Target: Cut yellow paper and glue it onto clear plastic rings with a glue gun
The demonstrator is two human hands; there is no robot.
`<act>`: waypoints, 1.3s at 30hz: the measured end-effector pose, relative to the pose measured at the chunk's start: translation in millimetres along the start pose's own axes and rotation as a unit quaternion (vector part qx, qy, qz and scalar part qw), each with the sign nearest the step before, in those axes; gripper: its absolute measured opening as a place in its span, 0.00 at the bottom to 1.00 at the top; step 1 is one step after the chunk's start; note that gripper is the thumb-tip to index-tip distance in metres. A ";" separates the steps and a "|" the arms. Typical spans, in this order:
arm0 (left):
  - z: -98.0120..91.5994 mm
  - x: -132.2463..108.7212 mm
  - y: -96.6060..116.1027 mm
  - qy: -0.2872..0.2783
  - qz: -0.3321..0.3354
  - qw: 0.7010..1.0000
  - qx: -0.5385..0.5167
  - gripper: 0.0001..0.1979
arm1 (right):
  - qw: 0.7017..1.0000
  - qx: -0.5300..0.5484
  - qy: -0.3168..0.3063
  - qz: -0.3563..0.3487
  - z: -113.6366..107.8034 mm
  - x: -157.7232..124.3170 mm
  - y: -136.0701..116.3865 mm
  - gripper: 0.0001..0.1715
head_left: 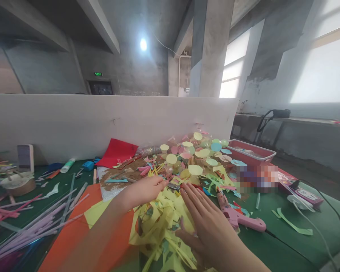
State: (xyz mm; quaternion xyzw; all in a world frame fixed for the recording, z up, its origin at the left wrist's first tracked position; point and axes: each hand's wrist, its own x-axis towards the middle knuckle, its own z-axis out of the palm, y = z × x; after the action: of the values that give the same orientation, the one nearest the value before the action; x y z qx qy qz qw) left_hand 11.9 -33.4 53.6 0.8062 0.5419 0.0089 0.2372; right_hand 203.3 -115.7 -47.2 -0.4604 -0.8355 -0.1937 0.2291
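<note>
My left hand (pixel 144 190) reaches across an orange sheet (pixel 73 234) and lies on a heap of yellow paper scraps (pixel 161 219), its fingers curled toward a small metal thing (pixel 173 186) at the fingertips; what it is I cannot make out. My right hand (pixel 205 219) lies flat on the same heap with its fingers stretched out and together, holding nothing. Beyond both hands stand several small cups topped with coloured paper discs (pixel 195 155).
A pink glue gun (pixel 238 218) lies right of my right hand, its cable running off right. A red tray (pixel 252 153), red paper (pixel 116 152), glue stick (pixel 67 165), tape roll (pixel 18 183) and pale strips (pixel 36 223) lie on the green table (pixel 289 241). A white partition (pixel 102 121) stands behind.
</note>
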 end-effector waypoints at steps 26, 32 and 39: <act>9.4 8.7 -10.6 0.004 0.006 1.000 -0.019 0.19 | 1.000 0.020 -0.004 -0.020 7.6 -3.5 0.9 0.36; 10.8 11.0 -11.2 0.000 0.014 1.000 -0.021 0.18 | 1.000 -0.014 0.008 0.003 3.3 -1.3 0.2 0.39; 9.7 9.5 -8.2 0.002 0.019 1.000 -0.013 0.18 | 1.000 -0.001 -0.014 -0.016 -3.0 0.6 -4.3 0.37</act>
State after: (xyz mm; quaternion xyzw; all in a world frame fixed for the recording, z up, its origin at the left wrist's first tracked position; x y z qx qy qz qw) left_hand 11.3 -26.2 39.5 0.8135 0.5265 0.0222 0.2459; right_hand 200.0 -119.0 -44.9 -0.4503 -0.8453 -0.1921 0.2140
